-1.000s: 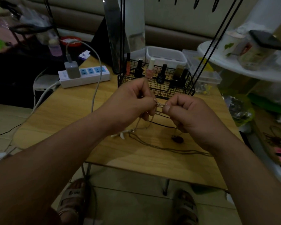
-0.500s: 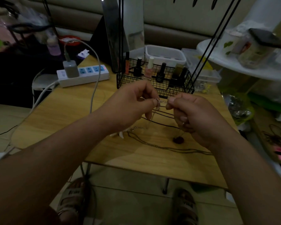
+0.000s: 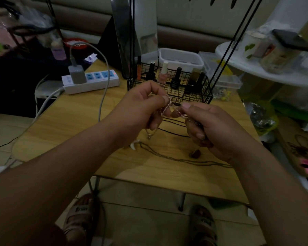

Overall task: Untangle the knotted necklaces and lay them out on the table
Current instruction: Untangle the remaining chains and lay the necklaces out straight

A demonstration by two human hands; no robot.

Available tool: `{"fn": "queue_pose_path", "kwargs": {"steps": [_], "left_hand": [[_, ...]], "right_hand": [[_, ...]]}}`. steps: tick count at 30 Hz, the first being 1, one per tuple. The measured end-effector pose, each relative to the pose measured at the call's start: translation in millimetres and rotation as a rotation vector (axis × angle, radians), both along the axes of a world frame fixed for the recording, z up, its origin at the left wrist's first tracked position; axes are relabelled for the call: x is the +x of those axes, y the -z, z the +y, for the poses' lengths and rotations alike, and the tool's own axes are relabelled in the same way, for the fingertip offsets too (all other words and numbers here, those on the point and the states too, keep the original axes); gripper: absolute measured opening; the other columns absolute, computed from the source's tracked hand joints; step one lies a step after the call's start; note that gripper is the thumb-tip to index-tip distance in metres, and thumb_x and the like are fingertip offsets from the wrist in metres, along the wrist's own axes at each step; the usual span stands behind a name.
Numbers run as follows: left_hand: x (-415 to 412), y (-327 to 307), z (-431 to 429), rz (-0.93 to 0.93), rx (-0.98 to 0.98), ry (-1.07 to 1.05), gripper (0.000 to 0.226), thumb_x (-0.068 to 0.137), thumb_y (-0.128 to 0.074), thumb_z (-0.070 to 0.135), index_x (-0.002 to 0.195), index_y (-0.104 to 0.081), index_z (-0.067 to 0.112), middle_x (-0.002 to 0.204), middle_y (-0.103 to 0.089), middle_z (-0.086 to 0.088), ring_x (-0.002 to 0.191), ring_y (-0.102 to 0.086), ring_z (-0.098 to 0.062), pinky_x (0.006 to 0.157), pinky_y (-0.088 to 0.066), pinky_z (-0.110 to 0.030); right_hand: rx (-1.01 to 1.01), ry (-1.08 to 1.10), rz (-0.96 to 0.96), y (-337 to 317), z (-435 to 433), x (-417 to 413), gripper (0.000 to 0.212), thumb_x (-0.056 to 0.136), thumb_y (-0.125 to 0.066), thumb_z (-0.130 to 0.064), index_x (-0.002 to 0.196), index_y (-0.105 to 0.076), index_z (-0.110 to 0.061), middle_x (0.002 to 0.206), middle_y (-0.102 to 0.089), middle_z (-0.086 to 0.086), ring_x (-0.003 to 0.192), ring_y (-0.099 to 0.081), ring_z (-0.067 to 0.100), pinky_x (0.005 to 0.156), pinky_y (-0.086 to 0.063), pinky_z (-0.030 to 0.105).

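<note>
Above the wooden table [image 3: 64, 125] both hands hold a thin silver chain [image 3: 174, 108]. My left hand [image 3: 140, 107] pinches one end of it between thumb and forefinger. My right hand [image 3: 212, 126] pinches the other part, and the chain runs on into its curled fingers. A short slack stretch of chain hangs between the two thumbs. On the table below lie a dark cord necklace [image 3: 171, 131], a long thin chain [image 3: 176, 158] with a white pendant [image 3: 133, 145] at its left end, and a dark red stone pendant [image 3: 195, 154].
A black wire basket [image 3: 205, 94] with nail polish bottles stands just behind the hands. A white power strip [image 3: 94, 80] with a charger and cable lies at the back left. Black stand legs [image 3: 226, 55] slant down at the right. A white shelf [image 3: 256, 71] crowds the right side.
The hands have drawn slightly apart and a short length of silver chain now shows between them. The right hand sits a little lower.
</note>
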State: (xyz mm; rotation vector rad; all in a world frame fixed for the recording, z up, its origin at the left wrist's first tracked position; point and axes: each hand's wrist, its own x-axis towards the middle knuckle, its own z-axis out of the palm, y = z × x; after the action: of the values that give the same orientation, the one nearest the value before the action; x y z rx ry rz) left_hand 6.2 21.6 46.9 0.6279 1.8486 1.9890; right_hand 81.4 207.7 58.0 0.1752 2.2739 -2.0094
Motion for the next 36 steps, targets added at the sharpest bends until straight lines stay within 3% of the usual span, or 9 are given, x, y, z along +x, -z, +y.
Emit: {"fn": "queue_pose_path", "kwargs": {"steps": [5,11,15,18,22,26,29,32,36], "left_hand": [[2,0,1,-0.017,0.007,0.0,0.006,0.104,-0.054,0.014,0.099,-0.056,0.015,0.064,-0.059,-0.008,0.041,-0.039,-0.017,0.041,-0.032,-0.024],[3,5,4,0.003,0.026,-0.087,0.007,0.102,-0.055,0.012,0.096,-0.052,0.015,0.092,-0.074,-0.003,0.044,-0.038,-0.016,0.043,-0.031,-0.025],[8,8,8,0.017,0.01,-0.062,0.008,0.102,-0.049,0.008,0.095,-0.051,0.011,0.077,-0.068,0.007,0.048,-0.039,-0.015,0.045,-0.032,-0.026],[11,8,10,-0.01,-0.049,0.025,0.012,0.101,-0.046,0.007,0.09,-0.05,0.01,0.074,-0.066,-0.004,0.044,-0.038,-0.014,0.044,-0.029,-0.026],[10,9,10,-0.019,-0.104,0.071,0.018,0.098,-0.045,0.006,0.082,-0.049,0.013,0.059,-0.051,-0.003,0.047,-0.035,-0.012,0.043,-0.026,-0.025],[8,9,7,0.026,-0.149,0.038,0.011,0.105,-0.056,0.02,0.102,-0.064,0.012,0.056,-0.045,-0.001,0.048,-0.036,-0.013,0.044,-0.029,-0.025],[9,7,6,0.081,-0.168,0.053,0.013,0.105,-0.059,0.026,0.103,-0.068,0.017,0.057,-0.053,-0.001,0.048,-0.038,-0.013,0.047,-0.03,-0.025],[12,5,7,0.083,-0.147,0.077,0.013,0.106,-0.056,0.021,0.103,-0.066,0.013,0.077,-0.074,-0.001,0.048,-0.036,-0.013,0.045,-0.031,-0.024],[12,5,5,0.101,-0.173,0.08,0.017,0.107,-0.056,0.023,0.105,-0.067,0.011,0.066,-0.065,0.011,0.055,-0.052,-0.012,0.052,-0.042,-0.025]], "right_hand": [[0.096,-0.024,0.082,3,-5,0,0.02,0.101,-0.061,-0.029,0.102,-0.073,-0.013,0.049,-0.037,-0.003,0.043,-0.029,0.009,0.045,-0.022,0.024],[0.091,0.06,0.057,0,0,-1,0.025,0.103,-0.057,-0.029,0.091,-0.076,-0.018,0.052,-0.038,0.0,0.043,-0.029,0.01,0.044,-0.023,0.023],[0.105,0.2,0.043,2,-5,-3,0.028,0.099,-0.057,-0.03,0.083,-0.076,-0.016,0.057,-0.039,0.001,0.046,-0.03,0.01,0.044,-0.025,0.025],[0.151,0.322,0.107,4,-8,-6,0.026,0.094,-0.061,-0.031,0.083,-0.076,-0.014,0.067,-0.037,0.004,0.051,-0.032,0.009,0.049,-0.026,0.028],[0.14,0.356,0.21,1,-6,-6,0.028,0.1,-0.061,-0.041,0.08,-0.077,-0.028,0.071,-0.04,0.0,0.06,-0.037,0.009,0.055,-0.03,0.028],[0.166,0.349,0.254,-1,-3,-2,0.028,0.1,-0.063,-0.042,0.076,-0.076,-0.034,0.068,-0.045,-0.007,0.059,-0.04,0.007,0.058,-0.032,0.026],[0.193,0.343,0.263,-3,-4,-1,0.029,0.101,-0.062,-0.039,0.076,-0.075,-0.031,0.063,-0.046,-0.013,0.057,-0.041,0.002,0.06,-0.033,0.024],[0.155,0.374,0.241,-3,-4,0,0.03,0.101,-0.061,-0.038,0.077,-0.073,-0.026,0.064,-0.053,-0.014,0.062,-0.046,0.003,0.062,-0.036,0.025],[0.019,0.375,0.181,-3,-4,-2,0.027,0.102,-0.06,-0.035,0.078,-0.069,-0.027,0.08,-0.069,-0.011,0.077,-0.056,0.01,0.063,-0.039,0.029]]}}
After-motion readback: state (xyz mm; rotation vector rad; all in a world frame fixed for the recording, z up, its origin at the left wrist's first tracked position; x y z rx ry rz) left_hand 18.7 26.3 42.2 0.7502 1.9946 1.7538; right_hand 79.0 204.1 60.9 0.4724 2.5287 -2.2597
